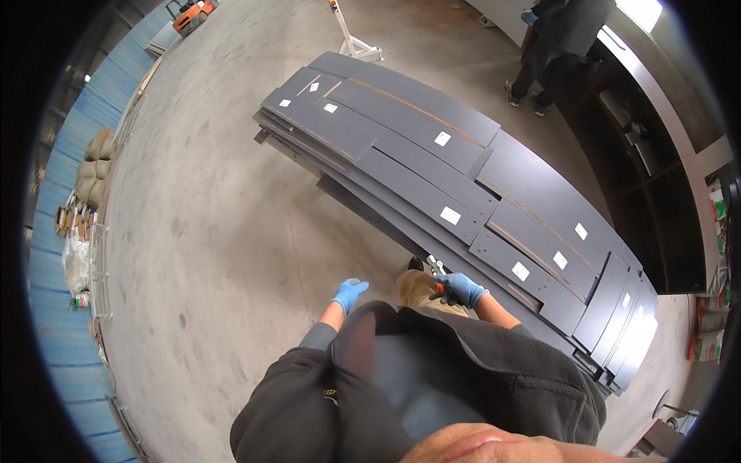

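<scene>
My right hand [463, 290], in a blue glove, is closed around a hand tool [437, 267] with a silver metal head and a red and black handle. Its exact kind is hard to make out. The tool is beside the near long edge of a stack of dark grey panels [417, 171]. My left hand [350, 294], also in a blue glove, hangs over the concrete floor to the left of the stack. Its fingers are loosely extended and nothing shows in them. White labels and brown strips [417, 109] lie on the panels.
A person [559, 46] in dark clothes stands beyond the stack, near a large dark cabinet frame [641, 154] on the right. A white metal stand [355, 46] is past the far end. Sacks [95, 166] line the blue wall; an orange forklift [191, 17] is far off.
</scene>
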Demonstrator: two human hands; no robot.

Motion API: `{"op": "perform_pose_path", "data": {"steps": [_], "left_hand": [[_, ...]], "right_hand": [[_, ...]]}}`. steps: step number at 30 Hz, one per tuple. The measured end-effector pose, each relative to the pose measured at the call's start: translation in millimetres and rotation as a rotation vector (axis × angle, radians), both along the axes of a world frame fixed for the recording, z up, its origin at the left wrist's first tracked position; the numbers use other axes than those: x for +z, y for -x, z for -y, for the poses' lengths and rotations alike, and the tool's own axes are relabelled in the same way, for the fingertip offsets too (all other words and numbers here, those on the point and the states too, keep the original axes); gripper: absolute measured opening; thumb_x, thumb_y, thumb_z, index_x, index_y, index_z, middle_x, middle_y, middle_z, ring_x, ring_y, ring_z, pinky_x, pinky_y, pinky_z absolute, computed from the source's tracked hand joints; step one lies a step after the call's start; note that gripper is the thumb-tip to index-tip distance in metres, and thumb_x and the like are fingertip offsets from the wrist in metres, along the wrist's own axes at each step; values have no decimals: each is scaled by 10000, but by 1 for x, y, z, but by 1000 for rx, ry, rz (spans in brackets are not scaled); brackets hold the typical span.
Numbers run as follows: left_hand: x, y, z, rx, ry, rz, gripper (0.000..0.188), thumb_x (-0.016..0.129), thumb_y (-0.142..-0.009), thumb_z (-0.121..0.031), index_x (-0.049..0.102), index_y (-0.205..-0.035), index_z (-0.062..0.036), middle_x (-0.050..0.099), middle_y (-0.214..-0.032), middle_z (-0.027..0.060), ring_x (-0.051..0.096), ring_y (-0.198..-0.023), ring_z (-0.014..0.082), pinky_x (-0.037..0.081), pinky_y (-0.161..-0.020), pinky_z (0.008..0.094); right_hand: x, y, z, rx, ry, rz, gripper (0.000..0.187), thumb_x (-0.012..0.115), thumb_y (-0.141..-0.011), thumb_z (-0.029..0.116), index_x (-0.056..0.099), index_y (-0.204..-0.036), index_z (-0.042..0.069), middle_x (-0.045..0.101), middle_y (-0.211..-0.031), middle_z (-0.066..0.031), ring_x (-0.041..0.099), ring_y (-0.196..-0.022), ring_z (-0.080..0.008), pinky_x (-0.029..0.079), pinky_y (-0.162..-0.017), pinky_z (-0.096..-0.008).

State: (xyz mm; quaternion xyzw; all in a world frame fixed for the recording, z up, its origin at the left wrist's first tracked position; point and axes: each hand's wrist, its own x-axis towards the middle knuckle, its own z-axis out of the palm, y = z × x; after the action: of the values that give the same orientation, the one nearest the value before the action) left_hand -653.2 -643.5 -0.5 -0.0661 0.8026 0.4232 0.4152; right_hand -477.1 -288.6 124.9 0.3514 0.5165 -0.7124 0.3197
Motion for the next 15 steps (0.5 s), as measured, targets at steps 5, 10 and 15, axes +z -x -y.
{"op": "perform_pose_path", "data": {"steps": [5, 10, 15], "left_hand": [[17, 74, 0, -125, 130, 50, 650, 817, -915, -369, 643, -1381, 50, 715, -1350, 186, 675, -1245, 300, 517, -1081, 395], [-3, 143, 3, -105, 156, -155, 640, 829, -913, -399, 671, -1343, 48, 742, -1265, 165, 707, -1123, 260, 556, -975, 393], [-37, 205, -3, -204, 133, 2, 645, 809, -918, -362, 640, -1385, 50, 708, -1357, 177, 656, -1264, 283, 520, -1082, 413]], "right_hand": [[1, 97, -17, -82, -5, 72, 437, 682, -1017, 414, 701, -1245, 42, 786, -950, -151, 683, -620, -185, 506, -532, -298], [-15, 155, -28, 76, -150, -131, 398, 698, -972, 358, 748, -1149, 6, 771, -932, -95, 714, -751, -188, 558, -645, -313], [-46, 191, -37, 465, -491, -199, 348, 708, -921, 374, 759, -1037, 49, 739, -899, -147, 671, -753, -212, 563, -710, -396]]}}
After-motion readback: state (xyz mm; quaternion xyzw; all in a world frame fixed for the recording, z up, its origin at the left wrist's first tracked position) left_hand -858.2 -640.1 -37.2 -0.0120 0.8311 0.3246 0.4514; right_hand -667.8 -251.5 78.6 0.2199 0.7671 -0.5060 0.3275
